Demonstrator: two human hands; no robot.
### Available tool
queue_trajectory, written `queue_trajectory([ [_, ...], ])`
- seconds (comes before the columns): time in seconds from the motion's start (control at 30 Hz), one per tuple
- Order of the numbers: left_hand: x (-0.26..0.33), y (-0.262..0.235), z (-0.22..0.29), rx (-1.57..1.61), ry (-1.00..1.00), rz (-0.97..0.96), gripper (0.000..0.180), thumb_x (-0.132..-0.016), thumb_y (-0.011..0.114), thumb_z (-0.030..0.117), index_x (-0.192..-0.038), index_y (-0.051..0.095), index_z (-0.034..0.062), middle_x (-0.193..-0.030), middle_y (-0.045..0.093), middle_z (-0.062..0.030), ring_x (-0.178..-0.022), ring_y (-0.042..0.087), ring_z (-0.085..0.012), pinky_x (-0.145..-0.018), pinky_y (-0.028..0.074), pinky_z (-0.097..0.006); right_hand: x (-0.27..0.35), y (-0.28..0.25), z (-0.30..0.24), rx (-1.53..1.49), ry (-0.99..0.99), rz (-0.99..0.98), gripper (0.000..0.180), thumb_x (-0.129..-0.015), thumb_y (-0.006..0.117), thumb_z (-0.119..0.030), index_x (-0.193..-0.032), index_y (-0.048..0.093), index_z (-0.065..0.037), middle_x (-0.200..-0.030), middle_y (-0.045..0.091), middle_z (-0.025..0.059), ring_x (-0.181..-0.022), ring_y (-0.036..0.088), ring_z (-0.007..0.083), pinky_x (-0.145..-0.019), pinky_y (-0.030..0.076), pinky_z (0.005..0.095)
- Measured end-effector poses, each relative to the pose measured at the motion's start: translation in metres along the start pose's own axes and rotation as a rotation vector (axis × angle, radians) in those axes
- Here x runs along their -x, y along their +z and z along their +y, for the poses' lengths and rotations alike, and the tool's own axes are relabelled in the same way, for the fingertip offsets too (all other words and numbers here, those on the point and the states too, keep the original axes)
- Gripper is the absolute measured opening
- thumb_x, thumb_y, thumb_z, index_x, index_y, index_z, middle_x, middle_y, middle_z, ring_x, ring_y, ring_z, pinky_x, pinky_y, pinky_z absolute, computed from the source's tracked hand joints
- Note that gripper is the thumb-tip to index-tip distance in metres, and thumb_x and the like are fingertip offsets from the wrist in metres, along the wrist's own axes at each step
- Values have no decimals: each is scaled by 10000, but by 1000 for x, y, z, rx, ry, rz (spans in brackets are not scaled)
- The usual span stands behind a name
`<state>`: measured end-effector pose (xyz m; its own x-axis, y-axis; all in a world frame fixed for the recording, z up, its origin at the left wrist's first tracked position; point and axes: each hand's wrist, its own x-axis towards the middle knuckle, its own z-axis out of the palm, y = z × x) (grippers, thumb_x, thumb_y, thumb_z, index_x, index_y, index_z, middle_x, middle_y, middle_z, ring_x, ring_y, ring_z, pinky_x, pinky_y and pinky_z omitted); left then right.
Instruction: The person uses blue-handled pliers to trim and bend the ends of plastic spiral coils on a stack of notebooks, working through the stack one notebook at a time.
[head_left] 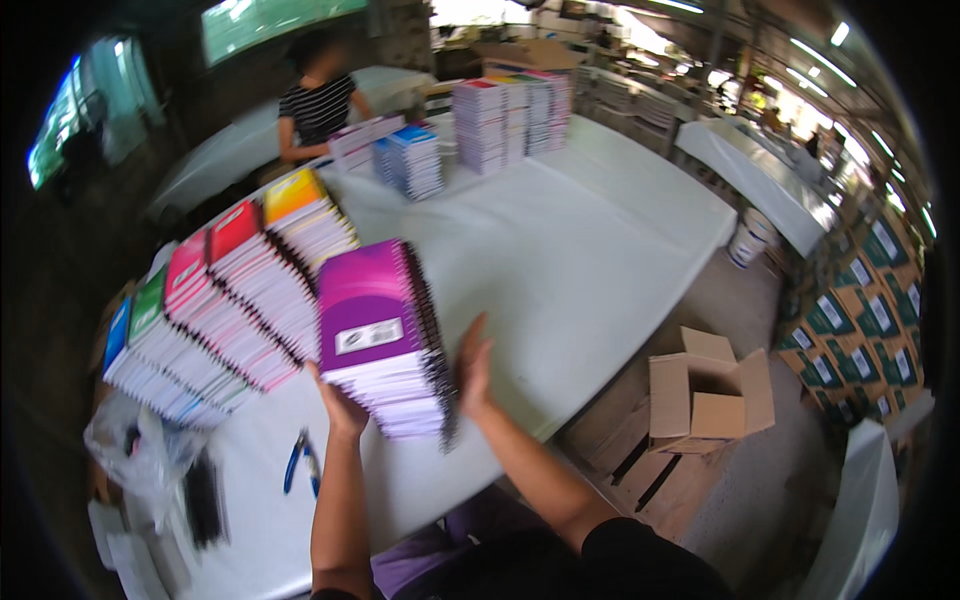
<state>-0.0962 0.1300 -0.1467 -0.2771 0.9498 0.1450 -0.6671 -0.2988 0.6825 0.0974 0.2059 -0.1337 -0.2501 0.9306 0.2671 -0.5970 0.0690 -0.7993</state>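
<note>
A tall stack of spiral notebooks with a purple cover [365,285] stands on the white-covered table in front of me, its black coils facing right. My left hand [343,405] lies against the stack's near left corner, fingers stretched along its side and partly hidden. Beside the coils, my right hand [474,366] is open, fingers extended upward; whether it touches the stack I cannot tell. Close on the left stand more notebook stacks with red [235,230], pink [187,268], yellow [293,195], green [148,303] and blue [117,328] covers.
Blue-handled pliers [294,465], black coils [203,500] and a clear plastic bag [140,450] lie at the table's near left. More notebook stacks [480,125] stand at the far side, near a seated person [318,100]. An opened carton [715,395] and piled boxes [855,320] are right.
</note>
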Motion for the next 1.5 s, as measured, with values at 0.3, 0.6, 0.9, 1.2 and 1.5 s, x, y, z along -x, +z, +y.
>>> queue_trajectory([
  [0.3, 17, -8, -24, -125, 25, 164, 746, -932, 262, 637, -1455, 221, 107, -1435, 357, -55, -1314, 334, -226, -1090, 267, -379, 1, 16, 40, -96, 59, -76, 870, -920, 281, -645, -1458, -177, -136, -1518, -257, 74, -1386, -235, 199, -1129, -95, 391],
  [0.6, 38, 54, -14, -258, 57, 209, 839, -906, 170, 695, -1465, 202, 69, -1446, 351, -92, -1328, 323, -230, -1106, 221, -343, 19, -35, 101, -295, 179, -230, 839, -941, 289, -601, -1471, -131, -104, -1538, -179, 85, -1414, -119, 200, -1146, -14, 385],
  [0.9, 35, 10, 10, -475, 83, 23, 782, -945, 186, 621, -1484, 122, 58, -1519, 207, -97, -1397, 176, -232, -1142, 113, -349, 18, -35, 89, -41, 259, -229, 748, -930, 307, -575, -1422, 62, -68, -1450, 88, 87, -1322, 115, 226, -1091, 143, 407],
  [1.2, 35, 62, 35, -347, -37, 11, 842, -913, 120, 680, -1450, 254, 45, -1464, 328, -111, -1360, 264, -224, -1127, 145, -341, 3, 26, 1, 261, -224, -325, 1022, -837, 241, -762, -1423, -237, -75, -1508, -269, 109, -1392, -226, 245, -1120, -121, 432],
  [1.5, 19, 88, 65, -481, 250, -119, 896, -863, 57, 731, -1490, -38, 98, -1554, -26, -154, -1436, -41, -247, -1139, -30, -393, -9, 72, -64, 260, -386, -392, 994, -837, 144, -769, -1426, -216, -55, -1510, -255, 131, -1380, -259, 261, -1106, -151, 455],
])
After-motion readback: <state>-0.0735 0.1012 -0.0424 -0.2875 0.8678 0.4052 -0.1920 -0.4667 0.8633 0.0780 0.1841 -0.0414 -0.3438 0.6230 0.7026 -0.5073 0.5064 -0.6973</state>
